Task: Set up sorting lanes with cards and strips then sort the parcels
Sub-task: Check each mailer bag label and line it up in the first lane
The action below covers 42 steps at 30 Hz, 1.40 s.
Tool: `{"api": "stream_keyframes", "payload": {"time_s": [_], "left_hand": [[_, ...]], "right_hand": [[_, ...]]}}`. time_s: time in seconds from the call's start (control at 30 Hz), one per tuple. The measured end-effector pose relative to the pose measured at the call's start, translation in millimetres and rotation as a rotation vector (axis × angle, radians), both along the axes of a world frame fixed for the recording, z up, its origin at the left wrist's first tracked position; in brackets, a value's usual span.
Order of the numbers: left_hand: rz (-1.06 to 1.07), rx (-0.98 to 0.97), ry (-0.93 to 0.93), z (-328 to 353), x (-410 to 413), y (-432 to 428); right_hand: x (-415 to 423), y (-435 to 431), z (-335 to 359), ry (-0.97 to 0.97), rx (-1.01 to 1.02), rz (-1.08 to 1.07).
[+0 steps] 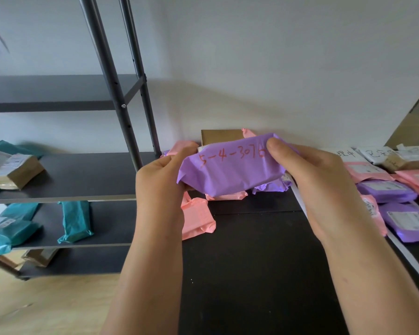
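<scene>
Both hands (162,175) (307,180) grip purple parcel (230,170) above table edge (182,274)

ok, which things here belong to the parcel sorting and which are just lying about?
Job:
purple parcel, gripped by left hand and right hand
pink parcel pile on the black table
white strip
handwritten card
sorted purple parcel, right

Lying about, apparently:
metal shelf
teal parcel on it
cardboard box on it
</scene>
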<state>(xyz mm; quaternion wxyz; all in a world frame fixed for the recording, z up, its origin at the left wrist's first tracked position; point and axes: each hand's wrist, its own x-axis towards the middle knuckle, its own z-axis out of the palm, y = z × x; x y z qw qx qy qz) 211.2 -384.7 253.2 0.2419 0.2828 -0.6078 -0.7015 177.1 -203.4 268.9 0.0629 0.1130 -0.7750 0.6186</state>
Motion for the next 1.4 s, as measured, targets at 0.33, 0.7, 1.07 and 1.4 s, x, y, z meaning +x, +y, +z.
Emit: {"api": "stream_keyframes", "payload": {"time_s": [0.33,0.7,1.07,1.4], "left_hand": [[-0.035,-0.014,0.122,10,10,6],[-0.136,-0.073,0.04,4,10,2],[-0.185,-0.206,0.116,-7,7,3],[-0.211,-0.518,0.128,-10,6,3]], "right_hand": [[-3,2,-8,0.012,-0.178,0.025],[-4,12,-8,0.019,-0.143,0.101],[1,23,-15,0.08,0.083,0.034],[4,22,-18,0.366,0.323,-0.239]]}}
